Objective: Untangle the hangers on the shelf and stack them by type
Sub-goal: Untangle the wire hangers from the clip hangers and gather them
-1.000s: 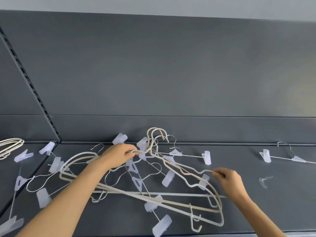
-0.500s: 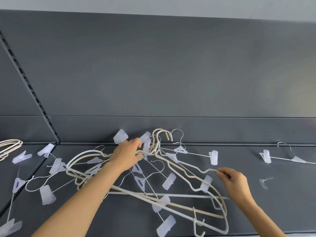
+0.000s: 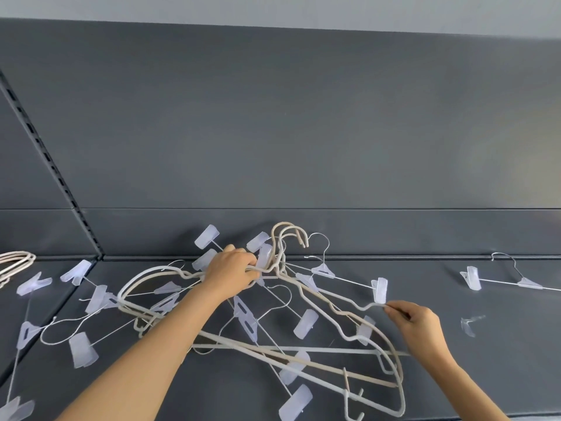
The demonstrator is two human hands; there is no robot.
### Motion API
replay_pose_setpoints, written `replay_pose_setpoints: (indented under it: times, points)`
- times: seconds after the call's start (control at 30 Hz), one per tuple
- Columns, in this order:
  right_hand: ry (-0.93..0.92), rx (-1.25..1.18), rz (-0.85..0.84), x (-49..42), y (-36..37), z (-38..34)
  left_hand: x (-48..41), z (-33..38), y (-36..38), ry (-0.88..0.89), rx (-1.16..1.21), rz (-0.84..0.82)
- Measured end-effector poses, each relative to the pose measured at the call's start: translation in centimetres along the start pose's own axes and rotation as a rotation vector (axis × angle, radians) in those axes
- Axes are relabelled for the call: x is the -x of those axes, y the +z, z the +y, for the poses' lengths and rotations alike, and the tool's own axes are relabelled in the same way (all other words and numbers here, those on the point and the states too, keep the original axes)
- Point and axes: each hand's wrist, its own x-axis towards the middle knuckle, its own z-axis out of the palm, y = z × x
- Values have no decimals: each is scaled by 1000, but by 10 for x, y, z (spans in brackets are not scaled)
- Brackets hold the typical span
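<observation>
Clip hanger (image 3: 529, 283), perhaps half offscreen

In front of me is a dark gray shelf (image 3: 522, 344) with a tall gray back panel (image 3: 303, 117). A strip (image 3: 45, 155) with little slots runs down its left side. Above is a pale wall (image 3: 273, 7).

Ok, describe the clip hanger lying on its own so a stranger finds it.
Take the dark grey shelf; follow its back edge far right. A wire clip hanger lies there. It alone lies clear of the tangle on that side.
</observation>
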Motion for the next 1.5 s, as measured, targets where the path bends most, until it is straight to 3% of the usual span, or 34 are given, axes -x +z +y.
replay_pose_setpoints:
  times: [0.57, 0.87, 1.17, 1.37, 1.43, 1.5]
  points:
    - [74, 53, 29, -2, -9, 17, 10, -46, -5, -45, 5, -33]
    - [127, 224, -4, 1, -6, 21, 14, -40, 5, -47, -48, -19]
    - [66, 333, -12, 3, -4, 23, 9, -36, -1, -106, -85, -104]
    - [24, 342, -28, 2, -2, 28, 5, -27, -11, -201, -184, -265]
    - [7, 376, -45, 0, -2, 27, 5, -17, -12, -203, -214, -210]
    - [-22, 380, -47, -2, -1, 24, 6, 5, -10, -102, -159, -53]
